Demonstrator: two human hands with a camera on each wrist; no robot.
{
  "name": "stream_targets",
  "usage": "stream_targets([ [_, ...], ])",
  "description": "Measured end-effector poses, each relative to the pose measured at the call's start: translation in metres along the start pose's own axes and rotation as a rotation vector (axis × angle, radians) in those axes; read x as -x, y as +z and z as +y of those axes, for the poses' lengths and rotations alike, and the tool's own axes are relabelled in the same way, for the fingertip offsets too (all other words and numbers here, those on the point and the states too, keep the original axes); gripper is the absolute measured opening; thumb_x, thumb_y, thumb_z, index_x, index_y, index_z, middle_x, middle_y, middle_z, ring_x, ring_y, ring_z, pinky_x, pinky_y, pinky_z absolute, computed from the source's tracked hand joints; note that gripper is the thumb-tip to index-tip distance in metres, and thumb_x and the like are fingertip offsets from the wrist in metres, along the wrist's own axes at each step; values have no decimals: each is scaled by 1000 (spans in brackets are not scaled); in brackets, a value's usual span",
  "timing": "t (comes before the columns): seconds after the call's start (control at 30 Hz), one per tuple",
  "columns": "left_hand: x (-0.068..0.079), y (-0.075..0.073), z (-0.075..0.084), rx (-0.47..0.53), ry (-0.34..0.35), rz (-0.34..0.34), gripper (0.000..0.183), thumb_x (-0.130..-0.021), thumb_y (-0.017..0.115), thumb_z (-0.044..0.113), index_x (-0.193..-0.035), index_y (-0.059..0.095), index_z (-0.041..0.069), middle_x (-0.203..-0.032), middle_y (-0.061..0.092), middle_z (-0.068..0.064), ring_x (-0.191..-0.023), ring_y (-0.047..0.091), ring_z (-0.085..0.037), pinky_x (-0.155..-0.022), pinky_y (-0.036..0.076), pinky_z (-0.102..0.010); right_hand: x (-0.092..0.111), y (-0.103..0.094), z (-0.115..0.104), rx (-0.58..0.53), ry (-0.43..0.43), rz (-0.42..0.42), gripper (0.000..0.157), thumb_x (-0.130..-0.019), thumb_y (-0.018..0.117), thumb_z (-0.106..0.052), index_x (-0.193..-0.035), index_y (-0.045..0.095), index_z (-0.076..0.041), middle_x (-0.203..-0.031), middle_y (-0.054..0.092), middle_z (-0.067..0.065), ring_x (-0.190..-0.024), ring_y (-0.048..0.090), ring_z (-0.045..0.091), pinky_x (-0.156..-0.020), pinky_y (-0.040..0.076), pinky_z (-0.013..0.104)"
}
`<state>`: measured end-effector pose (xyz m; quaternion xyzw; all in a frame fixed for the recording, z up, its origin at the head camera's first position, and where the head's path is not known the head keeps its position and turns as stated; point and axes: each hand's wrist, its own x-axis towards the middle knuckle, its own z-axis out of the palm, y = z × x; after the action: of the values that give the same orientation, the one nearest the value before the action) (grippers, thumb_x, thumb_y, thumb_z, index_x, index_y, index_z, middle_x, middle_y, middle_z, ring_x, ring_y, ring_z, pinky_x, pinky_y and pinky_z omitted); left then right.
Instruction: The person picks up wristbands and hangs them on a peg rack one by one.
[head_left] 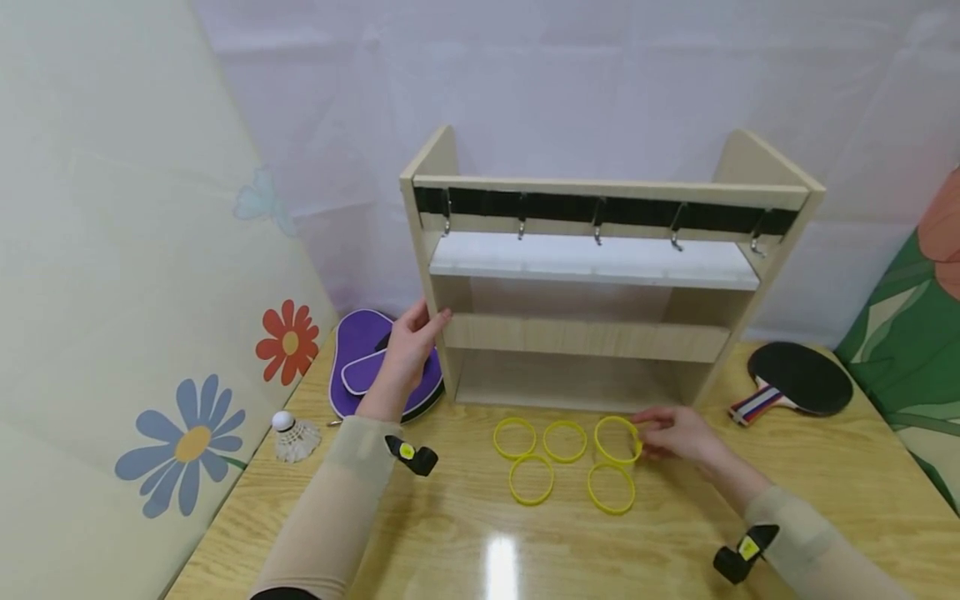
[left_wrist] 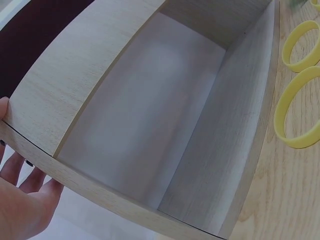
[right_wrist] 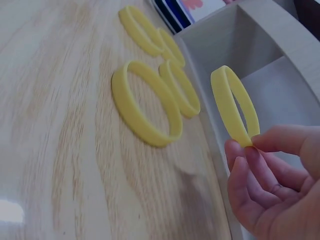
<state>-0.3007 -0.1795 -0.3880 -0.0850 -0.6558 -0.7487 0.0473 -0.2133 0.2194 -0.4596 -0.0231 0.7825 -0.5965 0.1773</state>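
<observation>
My right hand [head_left: 678, 435] pinches a yellow wristband [right_wrist: 231, 102] between thumb and fingers, holding it above the table by the front of the wooden shelf. Several more yellow wristbands [head_left: 532, 479] lie flat on the table in front of the shelf. With my left hand [head_left: 411, 340] I grip the left side panel of the shelf [head_left: 585, 340]; in the left wrist view the thumb lies at the front and the fingers [left_wrist: 34, 180] reach round the outside. Metal hooks [head_left: 597, 222] hang in a row from a black strip along the shelf's upper rail.
A purple paddle case [head_left: 365, 333] lies at the shelf's left, partly behind my left arm, with a shuttlecock [head_left: 294, 437] nearby. To the right rests a black table tennis paddle [head_left: 801, 379]. Cloth and flowered panels stand round the wooden table [head_left: 450, 550].
</observation>
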Motion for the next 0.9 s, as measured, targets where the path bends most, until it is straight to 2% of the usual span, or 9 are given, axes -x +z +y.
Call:
stream_targets([
  [0.27, 0, 0, 1, -24, -5, 2, 55, -99, 56, 11, -152, 39, 10, -149, 44, -24, -106, 60, -7, -88, 51, -21, 4, 7, -10, -74, -30, -34, 45, -90, 59, 2, -129, 48, 23, -87, 70, 2, -73, 67, 9, -71, 58, 26],
  [0.5, 1, 0, 1, -4, 3, -5, 56, -99, 55, 9, -153, 38, 9, -150, 42, -25, -107, 59, -8, -88, 50, -21, 11, 16, -24, -128, -38, -52, 45, -93, 59, 2, -129, 46, 24, -95, 70, 5, -79, 68, 11, -76, 58, 27],
  [0.77, 0, 0, 0, -8, 1, 5, 55, -100, 55, 10, -152, 39, 8, -147, 45, -24, -105, 60, -7, -88, 51, -22, 12, 22, -32, -240, -67, -73, 48, -93, 58, 2, -132, 41, 25, -89, 71, -3, -80, 70, 10, -77, 58, 25],
  [0.9, 1, 0, 0, -21, -4, 8, 54, -100, 56, 11, -151, 39, 7, -145, 48, -21, -104, 60, -7, -88, 51, -22, 12, 26, -37, -275, -79, -83, 43, -92, 59, 2, -129, 48, 22, -89, 70, -4, -81, 70, 10, -77, 58, 24],
])
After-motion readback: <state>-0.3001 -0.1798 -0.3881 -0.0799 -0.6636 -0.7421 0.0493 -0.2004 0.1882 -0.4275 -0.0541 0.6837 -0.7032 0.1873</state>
